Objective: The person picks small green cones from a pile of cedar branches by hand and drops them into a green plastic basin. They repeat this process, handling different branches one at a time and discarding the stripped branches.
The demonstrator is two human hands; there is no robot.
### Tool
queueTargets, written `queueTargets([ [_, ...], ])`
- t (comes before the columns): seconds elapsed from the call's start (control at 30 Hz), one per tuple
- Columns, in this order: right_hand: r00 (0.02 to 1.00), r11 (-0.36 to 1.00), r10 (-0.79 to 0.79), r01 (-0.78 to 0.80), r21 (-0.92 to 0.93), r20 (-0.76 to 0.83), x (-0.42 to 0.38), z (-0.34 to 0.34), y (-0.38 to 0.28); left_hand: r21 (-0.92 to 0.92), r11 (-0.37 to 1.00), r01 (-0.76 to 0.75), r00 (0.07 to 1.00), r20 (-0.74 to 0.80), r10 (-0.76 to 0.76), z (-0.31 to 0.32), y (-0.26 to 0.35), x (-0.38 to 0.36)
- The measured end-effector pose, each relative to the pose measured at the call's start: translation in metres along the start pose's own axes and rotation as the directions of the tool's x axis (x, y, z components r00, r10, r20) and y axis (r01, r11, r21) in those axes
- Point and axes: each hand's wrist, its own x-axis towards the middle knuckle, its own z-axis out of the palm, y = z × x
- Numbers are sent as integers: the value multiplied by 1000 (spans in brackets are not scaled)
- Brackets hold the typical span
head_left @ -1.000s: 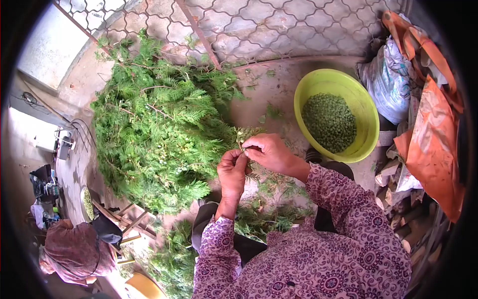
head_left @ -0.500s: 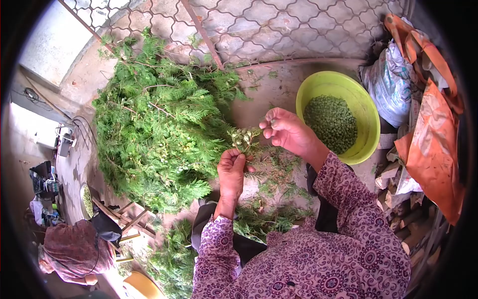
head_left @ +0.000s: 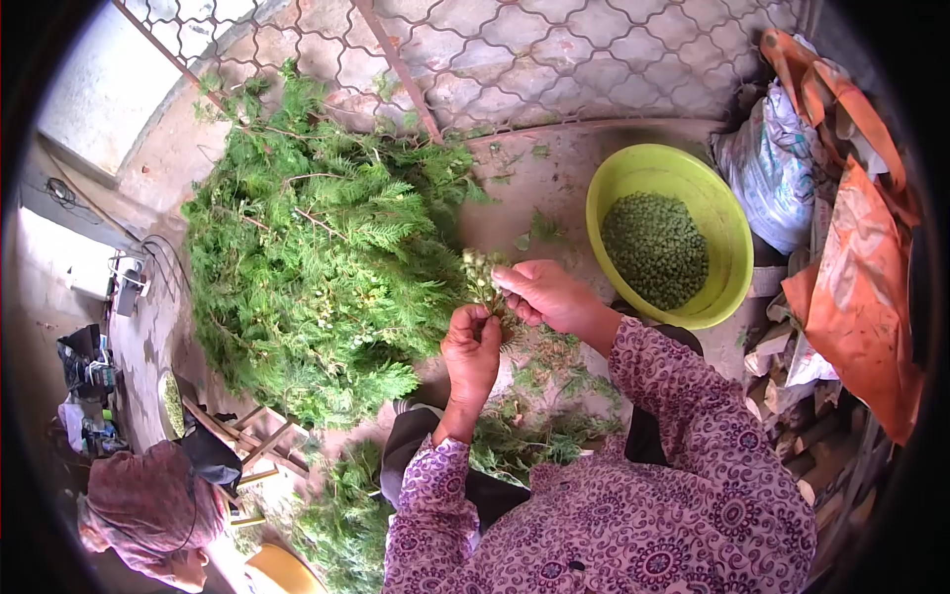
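A small evergreen sprig (head_left: 479,275) with pale green cones stands upright between my hands. My left hand (head_left: 469,353) pinches its stem from below, thumb against the fingers. At the sprig's right side, my right hand (head_left: 550,293) has its thumb and fingers closed at the cones; what exactly lies between the fingertips is hidden. To the right sits a yellow-green basin (head_left: 727,188) with many small green cones (head_left: 657,247) in its bottom. A large heap of cut evergreen branches (head_left: 317,247) lies to the left of my hands.
A metal lattice gate (head_left: 554,59) runs along the far side. White sacks (head_left: 767,168), an orange sheet (head_left: 859,307) and stacked wood (head_left: 821,460) line the right. Another person (head_left: 148,505) sits at lower left near a wooden stool (head_left: 262,441) and a yellow bowl (head_left: 282,569).
My right hand has moved left and down from beside the basin to the sprig, and its fingers have closed there. The other person's head has shifted.
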Motion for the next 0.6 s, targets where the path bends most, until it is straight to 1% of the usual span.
queueTargets([
  [0.03,1000,996,-19,19,-88,7,0,0,0,-41,999,2,1000,-6,-3,2,1,-1],
  [0.07,1000,996,-20,20,-88,7,0,1,0,-82,997,5,1000,-13,-6,4,2,-2],
  [0.13,996,990,10,-22,-141,-85,2,4,3,-97,995,15,1000,-9,-16,3,0,-2],
  [0.2,997,991,17,-28,-130,-78,0,4,2,-113,993,25,1000,-7,-26,2,0,-2],
  [0.27,997,992,22,-31,-119,-71,0,4,2,-204,976,75,997,8,-75,0,1,-1],
  [0.33,999,998,11,-14,-57,-41,1,1,4,-226,970,94,996,18,-93,-1,3,0],
  [0.37,999,998,10,-12,-56,-43,2,-1,5,-248,962,114,994,28,-110,-1,3,1],
  [0.4,1000,1000,11,-11,-14,-12,3,-2,7,-248,962,114,994,30,-110,0,2,0],
  [0.43,1000,1000,12,-12,28,19,3,-2,7,-183,981,61,998,15,-59,0,-1,-1],
  [0.47,1000,1000,11,-11,28,19,3,-2,5,-116,993,7,1000,2,-7,0,-3,-2],
  [0.5,998,996,54,-56,77,19,0,0,1,-116,993,7,1000,2,-7,0,-5,-2],
  [0.53,995,987,99,-101,125,22,-1,1,-2,-59,998,-7,1000,9,8,-1,-6,-2],
  [0.57,995,987,100,-102,126,23,0,1,0,-1,1000,-21,1000,17,21,-1,-8,-3],
  [0.6,996,994,86,-87,69,19,1,0,2,-1,1000,-19,1000,16,19,-1,-9,-3],
])
